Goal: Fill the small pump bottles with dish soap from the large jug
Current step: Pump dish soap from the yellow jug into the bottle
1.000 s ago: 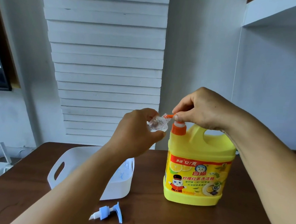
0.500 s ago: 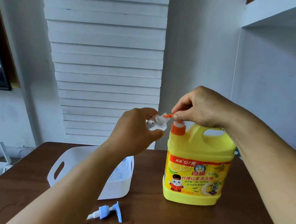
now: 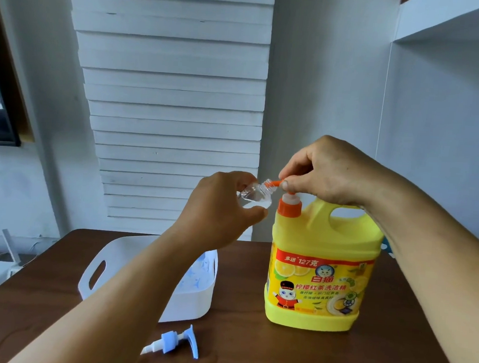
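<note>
Holding a small clear bottle tilted in my left hand, fingers curled round its body, its open neck raised to the orange spout of the jug's pump

Item: right hand, fingers curled down on the pump head above the orange collar; thumb and forefinger sit at the spout's root

Item: large yellow jug of dish soap, upright on the brown worktop, under my right hand

Item: blue and white pump top, lying loose on the worktop near the front edge, apart from its bottle

Item: white basket, left of the jug, with pale blue and clear pieces inside; what they are I cannot make out

Risks, as I judge them: spout and neck barely meet, so a small slip of either hand would send soap down the outside of the bottle and onto my fingers; a hard press could rock the jug; soap on the plastic would make my grip slide; the bottle looks near empty, filling hardly begun
</note>
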A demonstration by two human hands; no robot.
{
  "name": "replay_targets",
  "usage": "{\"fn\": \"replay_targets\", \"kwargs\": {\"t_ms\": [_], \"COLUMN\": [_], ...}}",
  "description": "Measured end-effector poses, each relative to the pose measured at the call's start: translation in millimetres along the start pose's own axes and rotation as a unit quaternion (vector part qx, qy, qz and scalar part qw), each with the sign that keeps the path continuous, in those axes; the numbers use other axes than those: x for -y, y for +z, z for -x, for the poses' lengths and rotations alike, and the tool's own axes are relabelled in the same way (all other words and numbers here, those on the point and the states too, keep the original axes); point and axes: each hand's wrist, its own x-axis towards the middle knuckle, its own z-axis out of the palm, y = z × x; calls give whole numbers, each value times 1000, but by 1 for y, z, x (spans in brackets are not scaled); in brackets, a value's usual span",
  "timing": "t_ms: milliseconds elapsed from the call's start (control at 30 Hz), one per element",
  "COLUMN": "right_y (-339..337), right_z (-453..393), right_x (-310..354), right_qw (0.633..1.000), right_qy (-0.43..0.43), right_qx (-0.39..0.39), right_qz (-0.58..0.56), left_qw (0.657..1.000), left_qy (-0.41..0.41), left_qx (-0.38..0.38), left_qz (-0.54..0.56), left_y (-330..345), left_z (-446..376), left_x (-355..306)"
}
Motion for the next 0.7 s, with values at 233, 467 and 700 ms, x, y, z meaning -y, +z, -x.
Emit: {"fn": "replay_targets", "kwargs": {"t_ms": [233, 467, 700], "right_y": [4, -2, 7], "right_z": [-1, -2, -1], "right_x": [-4, -1, -6], "right_qw": [1000, 1000, 1000], "right_qy": [-2, -3, 1], "right_qx": [-9, -1, -10], "right_qz": [-12, -10, -23], "left_qw": [1000, 1000, 1000], "left_qy": [1, -4, -4], "left_qx": [3, -10, 3], "left_qz": [-8, 13, -6], "left_y": [1, -1, 0], "left_z": [-2, 1, 0], "left_x": [1, -3, -1]}}
